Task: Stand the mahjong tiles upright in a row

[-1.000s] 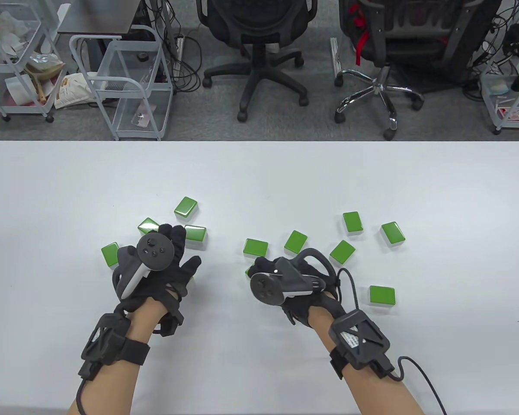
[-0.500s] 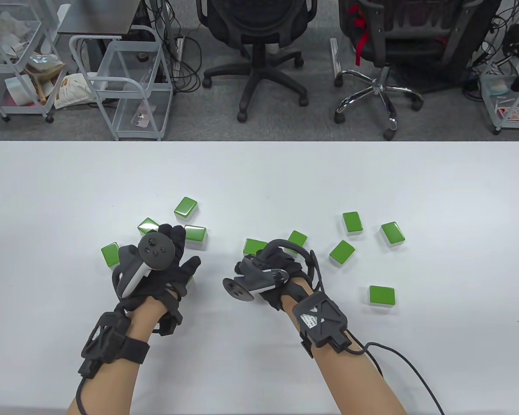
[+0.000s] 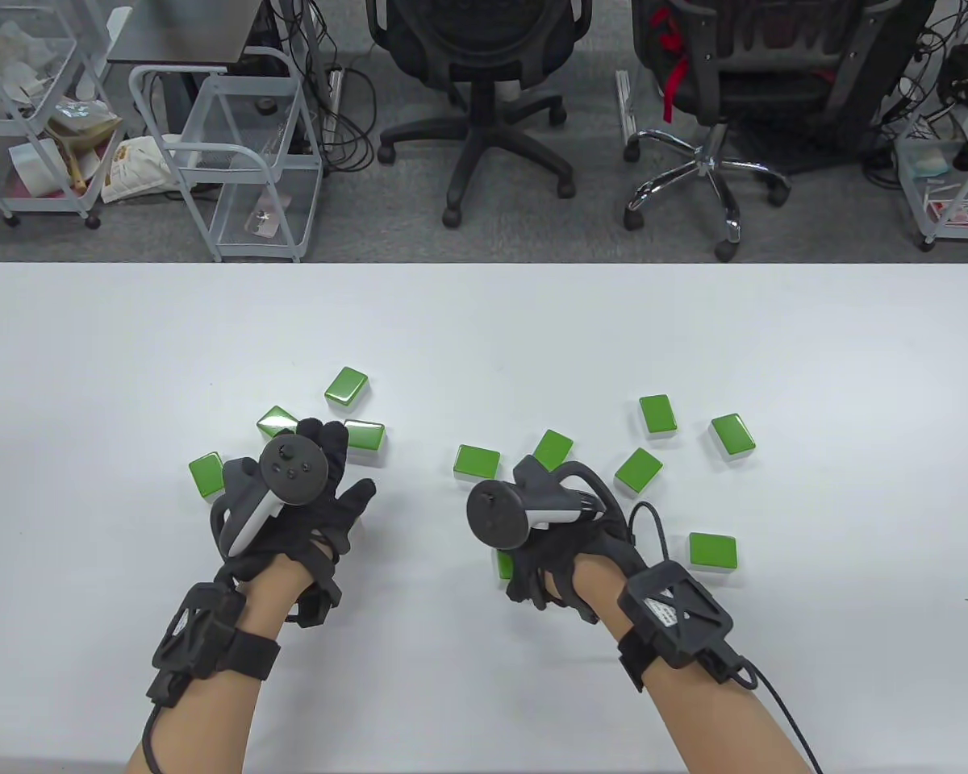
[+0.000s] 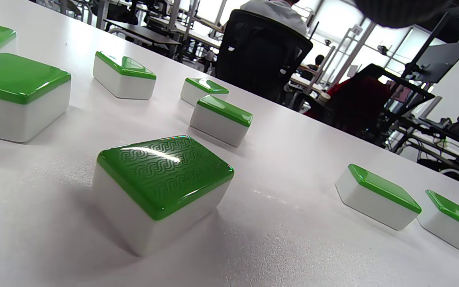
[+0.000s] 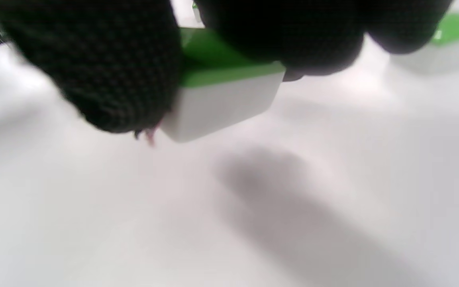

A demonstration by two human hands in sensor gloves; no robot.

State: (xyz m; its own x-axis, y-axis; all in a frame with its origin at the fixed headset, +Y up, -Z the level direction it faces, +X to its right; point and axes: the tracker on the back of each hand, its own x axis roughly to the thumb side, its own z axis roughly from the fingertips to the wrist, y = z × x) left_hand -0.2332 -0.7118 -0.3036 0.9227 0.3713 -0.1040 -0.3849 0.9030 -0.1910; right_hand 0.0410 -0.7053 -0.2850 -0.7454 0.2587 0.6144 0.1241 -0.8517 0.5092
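Right hand (image 3: 552, 540) (gripping tile (image 5: 221, 89)) drew nearer.

Green-backed white tiles (image 4: 161, 187) with wave pattern, seemingly black gloves (image 3: 298, 516)

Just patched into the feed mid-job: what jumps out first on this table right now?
Green-backed mahjong tiles lie scattered flat across the white table, none standing upright yet, for instance one near the middle and one off to the right. The right hand grips a tile between gloved fingers, lifted just clear of the table. The left hand rests spread among the tiles on the left.
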